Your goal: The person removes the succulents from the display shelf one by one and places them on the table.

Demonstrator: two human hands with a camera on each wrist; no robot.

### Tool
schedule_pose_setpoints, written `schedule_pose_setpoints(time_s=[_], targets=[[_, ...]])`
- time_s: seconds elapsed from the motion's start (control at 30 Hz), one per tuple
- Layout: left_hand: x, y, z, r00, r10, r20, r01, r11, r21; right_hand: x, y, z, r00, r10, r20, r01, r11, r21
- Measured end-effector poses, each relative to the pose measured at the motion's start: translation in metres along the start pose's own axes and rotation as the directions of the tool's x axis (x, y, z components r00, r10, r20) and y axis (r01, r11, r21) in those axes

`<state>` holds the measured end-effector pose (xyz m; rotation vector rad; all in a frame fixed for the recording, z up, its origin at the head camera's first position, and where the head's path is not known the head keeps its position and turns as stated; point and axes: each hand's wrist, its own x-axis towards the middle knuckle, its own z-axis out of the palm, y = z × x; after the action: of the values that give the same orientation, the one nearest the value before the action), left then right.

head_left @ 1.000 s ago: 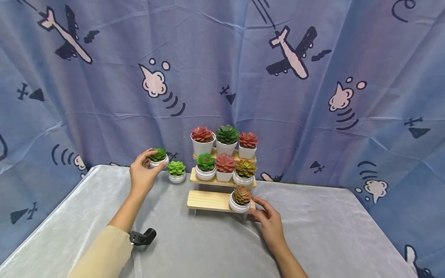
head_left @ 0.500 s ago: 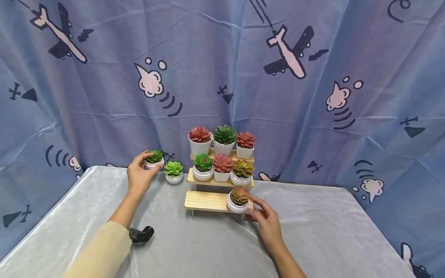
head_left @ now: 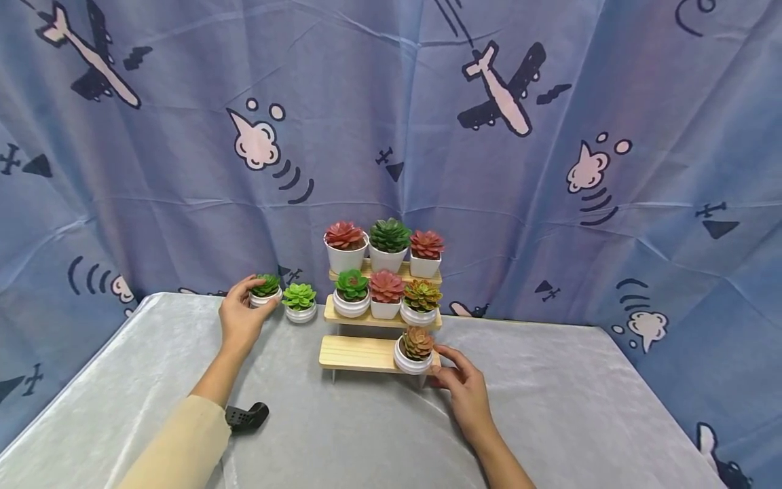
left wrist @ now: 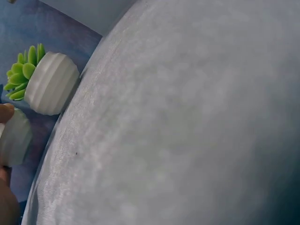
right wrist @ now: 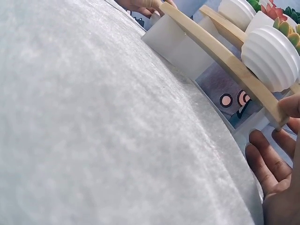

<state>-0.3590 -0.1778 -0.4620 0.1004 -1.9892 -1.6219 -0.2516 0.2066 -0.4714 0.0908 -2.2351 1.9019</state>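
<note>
My left hand [head_left: 241, 316] pinches a small white pot with a dark green succulent [head_left: 266, 285] between thumb and fingers. In the left wrist view a narrow gap shows between this white pot [left wrist: 17, 138] and the table. Just right of it stands a bright green succulent [head_left: 299, 297] in a ribbed white pot [left wrist: 54, 84]. My right hand [head_left: 467, 394] grips the right end of the lowest board of a three-tier wooden stand [head_left: 356, 352]. Beside those fingers, a brownish-orange succulent [head_left: 418, 343] in a round white pot sits on that board.
Several potted succulents fill the stand's upper two tiers, among them a dark green one [head_left: 389, 236] at the top and a pink-red one [head_left: 386, 286] in the middle. A pale cloth covers the table [head_left: 342, 435]. Behind it hangs a blue curtain [head_left: 342, 163] printed with planes.
My left hand has lowered the dark green succulent towards the table, beside the bright green one. My right hand keeps its place on the stand. The whole head view has drifted slightly.
</note>
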Motion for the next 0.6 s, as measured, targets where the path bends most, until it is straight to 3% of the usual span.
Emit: schedule_pose_setpoints(time_s=[0.3,0.6], targets=[[-0.0056,-0.0095,-0.0015,0.999,-0.027,0.036,0.024,0.996,0.082,-0.0001,-0.0003,0.0011,1.0,0.019,0.005,-0.019,1.0,-0.004],[-0.0073,-0.0093,-0.0026,0.996,-0.055,0.073,0.043,0.987,0.153,0.0,-0.0006,0.0004,1.0,0.021,0.001,-0.021,1.0,-0.021]])
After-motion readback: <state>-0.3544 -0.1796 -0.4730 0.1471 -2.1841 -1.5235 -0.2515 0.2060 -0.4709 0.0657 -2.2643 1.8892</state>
